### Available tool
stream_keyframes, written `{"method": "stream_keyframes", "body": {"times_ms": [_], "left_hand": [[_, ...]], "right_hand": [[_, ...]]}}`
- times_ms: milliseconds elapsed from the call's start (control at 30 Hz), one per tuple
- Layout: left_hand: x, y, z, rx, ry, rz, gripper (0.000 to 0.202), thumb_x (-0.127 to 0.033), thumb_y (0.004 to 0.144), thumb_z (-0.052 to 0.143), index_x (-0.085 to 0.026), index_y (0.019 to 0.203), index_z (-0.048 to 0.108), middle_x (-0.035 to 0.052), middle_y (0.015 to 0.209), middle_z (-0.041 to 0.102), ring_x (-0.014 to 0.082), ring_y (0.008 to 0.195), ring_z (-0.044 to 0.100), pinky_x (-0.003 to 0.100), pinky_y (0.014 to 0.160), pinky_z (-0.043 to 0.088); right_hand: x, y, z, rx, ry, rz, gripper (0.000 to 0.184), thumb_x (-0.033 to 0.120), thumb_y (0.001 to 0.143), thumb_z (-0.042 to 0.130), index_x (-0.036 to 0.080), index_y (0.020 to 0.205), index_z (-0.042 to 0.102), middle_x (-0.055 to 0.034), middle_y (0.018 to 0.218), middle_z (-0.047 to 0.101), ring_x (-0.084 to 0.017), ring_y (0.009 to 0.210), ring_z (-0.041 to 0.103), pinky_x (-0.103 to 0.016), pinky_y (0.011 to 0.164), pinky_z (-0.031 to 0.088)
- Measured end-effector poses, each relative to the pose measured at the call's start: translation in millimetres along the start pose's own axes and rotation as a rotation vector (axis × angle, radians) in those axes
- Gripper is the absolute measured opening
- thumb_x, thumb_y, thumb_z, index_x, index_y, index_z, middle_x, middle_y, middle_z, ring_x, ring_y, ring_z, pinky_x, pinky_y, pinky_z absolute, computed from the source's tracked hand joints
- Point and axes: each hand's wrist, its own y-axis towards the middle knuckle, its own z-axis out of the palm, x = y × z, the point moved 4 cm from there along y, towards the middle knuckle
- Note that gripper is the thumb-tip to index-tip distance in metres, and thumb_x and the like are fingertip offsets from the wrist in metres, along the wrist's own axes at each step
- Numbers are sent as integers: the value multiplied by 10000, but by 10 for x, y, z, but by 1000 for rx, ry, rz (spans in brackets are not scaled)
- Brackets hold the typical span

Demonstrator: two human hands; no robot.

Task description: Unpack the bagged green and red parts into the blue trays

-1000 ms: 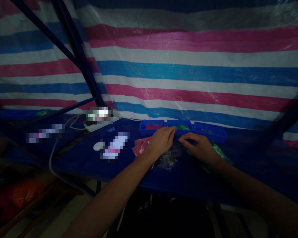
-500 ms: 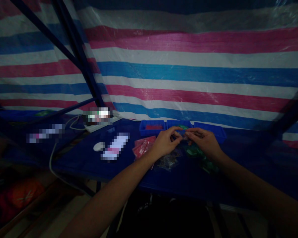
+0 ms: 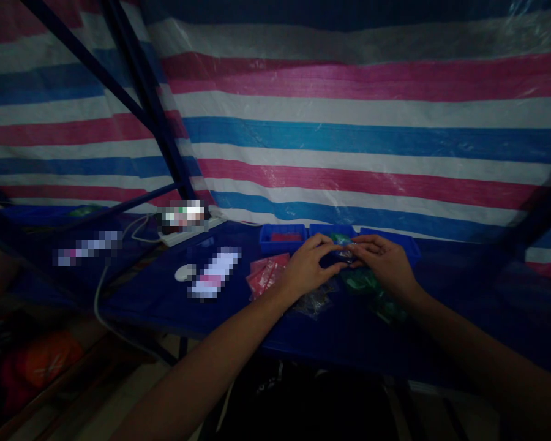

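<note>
My left hand (image 3: 308,264) and my right hand (image 3: 389,264) meet above the blue table, fingertips pinched on a small, clear, glinting plastic bag (image 3: 346,253). The fingers and the dim light hide most of it. Under my left wrist lie several clear bags (image 3: 314,302) with dark contents. Pink plastic bags (image 3: 267,274) are piled left of that wrist. Below my right hand there are green bags (image 3: 360,281), partly covered by its shadow.
Along the back edge stand three blue trays: one with red pieces (image 3: 284,244), one with green pieces (image 3: 333,231), and a right one (image 3: 411,246) partly behind my hand. A blurred-out phone (image 3: 215,272), white round object (image 3: 185,272) and power strip (image 3: 197,229) lie left.
The fingertips of both hands have come closer together around the small clear bag. My left thumb now reaches further right. The piles on the table look the same.
</note>
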Motion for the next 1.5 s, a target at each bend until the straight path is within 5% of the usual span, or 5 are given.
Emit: {"method": "stream_keyframes", "body": {"times_ms": [400,700,933,1200,1500], "left_hand": [[40,13,-35,-14,18,-98,250,-312,1017,519,-190,1070,731,73,1041,692,192,986,635,353,897,513],[-2,46,-75,-20,-109,-136,270,-370,1010,520,-183,999,715,58,957,687,166,857,625,291,742,495],[84,4,-21,41,-190,-297,301,-397,999,525,-204,1186,662,6,747,678,133,610,620,247,590,476],[77,21,-14,5,-278,-220,233,-285,1003,494,-187,1062,696,72,1059,734,188,958,687,327,857,546],[129,-18,70,32,-312,-284,163,-208,895,644,-184,1047,592,31,906,704,143,780,680,260,701,540]], "right_hand": [[74,-72,137,131,31,-69,344,508,859,720,210,1032,713,-98,1023,764,-254,924,741,-370,706,651],[59,-30,77,78,-199,-193,426,475,777,795,230,1115,713,-73,1033,746,-238,942,702,-339,753,599],[99,-81,62,73,-310,-171,350,497,833,724,223,1050,746,-53,827,759,-217,697,695,-330,614,554],[264,-198,236,196,-590,-622,154,343,889,691,308,1024,755,-49,1051,756,-279,1066,666,-488,1001,495],[232,-163,148,72,-575,-537,214,393,898,674,277,1074,710,-70,1084,736,-278,1036,679,-460,947,531]]}}
